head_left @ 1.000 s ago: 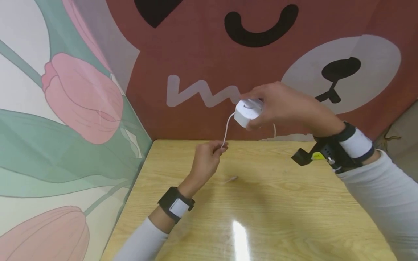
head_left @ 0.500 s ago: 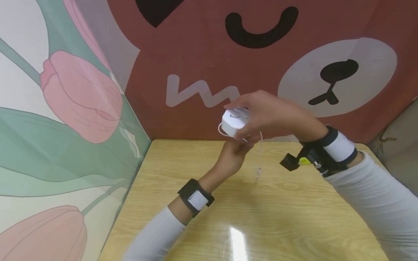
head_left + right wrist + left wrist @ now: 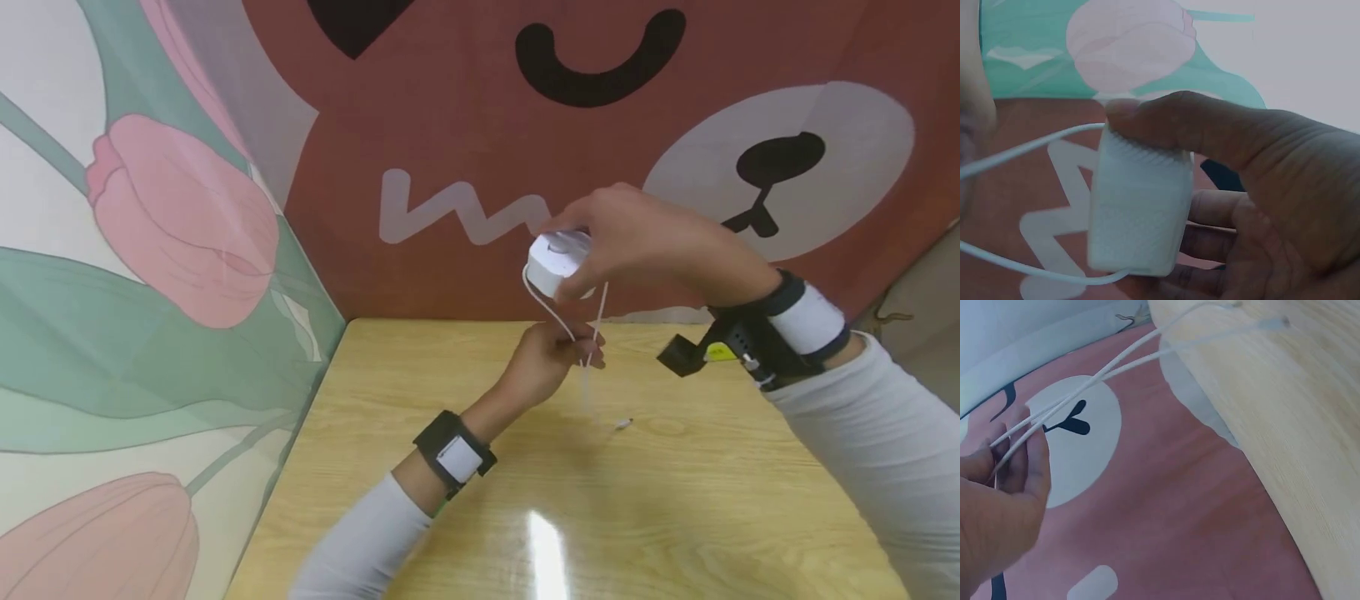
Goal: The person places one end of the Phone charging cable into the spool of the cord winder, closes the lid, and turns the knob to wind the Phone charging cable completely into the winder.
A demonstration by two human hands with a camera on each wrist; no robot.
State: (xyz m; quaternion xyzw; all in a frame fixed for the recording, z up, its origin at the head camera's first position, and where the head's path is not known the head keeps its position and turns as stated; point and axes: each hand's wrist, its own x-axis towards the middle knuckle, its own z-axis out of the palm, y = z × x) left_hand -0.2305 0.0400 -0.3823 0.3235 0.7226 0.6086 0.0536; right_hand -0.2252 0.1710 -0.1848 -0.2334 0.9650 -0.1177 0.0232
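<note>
My right hand [image 3: 652, 242] holds a white charger block [image 3: 550, 273] above the table, with its thumb and fingers on opposite sides. In the right wrist view, the block [image 3: 1138, 215] shows a plain face, and a thin white cable leaves it at two corners. Lower down, my left hand [image 3: 540, 362] grips both strands of the cable [image 3: 547, 310] between thumb and fingers. The left wrist view shows the two strands of cable [image 3: 1129, 353] crossing beyond the fingers and running to their ends. One small plug [image 3: 624, 424] hangs over the tabletop.
The yellow wood-grain table [image 3: 420, 533] stretches below both hands. A reddish cloth [image 3: 450, 100] printed with a bear's face hangs behind it, and a tulip-print cloth [image 3: 187, 217] covers the left side.
My left hand has moved right, under the block, and now grips both strands instead of one. My right hand dipped left with the block, then rose back. The loose plug swung right.
</note>
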